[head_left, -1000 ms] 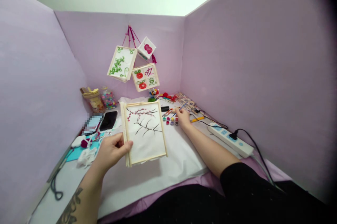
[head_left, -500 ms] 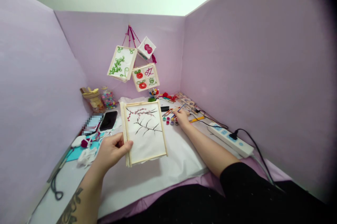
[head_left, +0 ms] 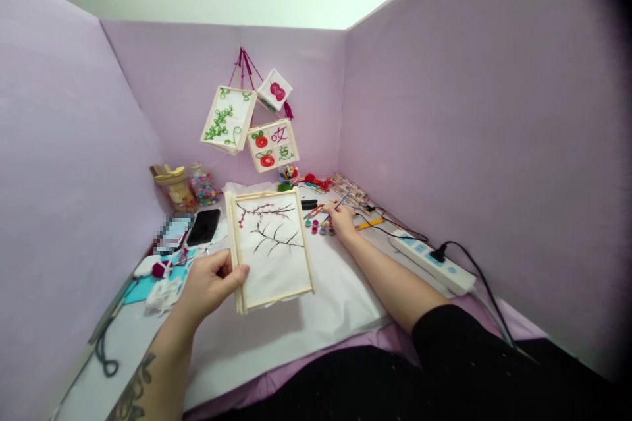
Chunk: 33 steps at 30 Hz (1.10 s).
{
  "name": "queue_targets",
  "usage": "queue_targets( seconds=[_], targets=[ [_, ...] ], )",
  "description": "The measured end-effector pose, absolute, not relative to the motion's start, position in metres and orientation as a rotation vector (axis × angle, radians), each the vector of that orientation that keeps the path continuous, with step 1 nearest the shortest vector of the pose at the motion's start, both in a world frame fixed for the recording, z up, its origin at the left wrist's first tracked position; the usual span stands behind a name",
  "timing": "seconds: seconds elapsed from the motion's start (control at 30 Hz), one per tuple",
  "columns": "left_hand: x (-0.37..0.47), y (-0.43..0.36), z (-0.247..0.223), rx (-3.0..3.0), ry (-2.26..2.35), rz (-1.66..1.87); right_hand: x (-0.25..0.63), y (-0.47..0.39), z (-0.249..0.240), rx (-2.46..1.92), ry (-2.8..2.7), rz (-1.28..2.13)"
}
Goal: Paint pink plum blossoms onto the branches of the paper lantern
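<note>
My left hand [head_left: 214, 282] grips the left edge of a wooden-framed lantern panel [head_left: 274, 269], thumb on the front and fingers behind. Its white face carries dark painted branches, the upper one dotted with red blossoms. Farther back on the right, my right hand [head_left: 342, 220] pinches a thin blue paintbrush [head_left: 342, 201], whose lower end is over small round paint pots [head_left: 316, 226]. Whether the bristles touch the paint is too small to tell.
Framed decorations [head_left: 230, 116] hang on the back partition. At left are a black phone [head_left: 204, 227], a jar of colourful beads [head_left: 203, 185] and a blue sheet [head_left: 141, 289]. A power strip [head_left: 434, 263] with cables lies at right, near wooden sticks [head_left: 353, 189].
Almost nothing differs. The brush and my right hand have shifted very slightly at the paint pots; the framed panel stays in place in my left hand.
</note>
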State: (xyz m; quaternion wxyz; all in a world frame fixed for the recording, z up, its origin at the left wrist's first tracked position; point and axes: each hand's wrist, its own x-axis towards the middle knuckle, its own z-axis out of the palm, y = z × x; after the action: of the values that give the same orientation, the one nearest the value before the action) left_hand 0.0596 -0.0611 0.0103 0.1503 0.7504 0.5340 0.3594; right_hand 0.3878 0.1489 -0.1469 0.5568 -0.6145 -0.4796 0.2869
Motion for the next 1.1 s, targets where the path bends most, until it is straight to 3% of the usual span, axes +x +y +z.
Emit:
queue_targets(
  seconds=[0.23, 1.1],
  targets=[
    [0.060, -0.062, 0.011, 2.149, 1.539, 1.030, 0.386, 0.145, -0.141, -1.507, -1.053, 0.842],
    [0.061, -0.061, 0.012, 2.160, 1.548, 1.024, 0.385, 0.140, -0.139, -1.367, -1.067, 0.746]
  ],
)
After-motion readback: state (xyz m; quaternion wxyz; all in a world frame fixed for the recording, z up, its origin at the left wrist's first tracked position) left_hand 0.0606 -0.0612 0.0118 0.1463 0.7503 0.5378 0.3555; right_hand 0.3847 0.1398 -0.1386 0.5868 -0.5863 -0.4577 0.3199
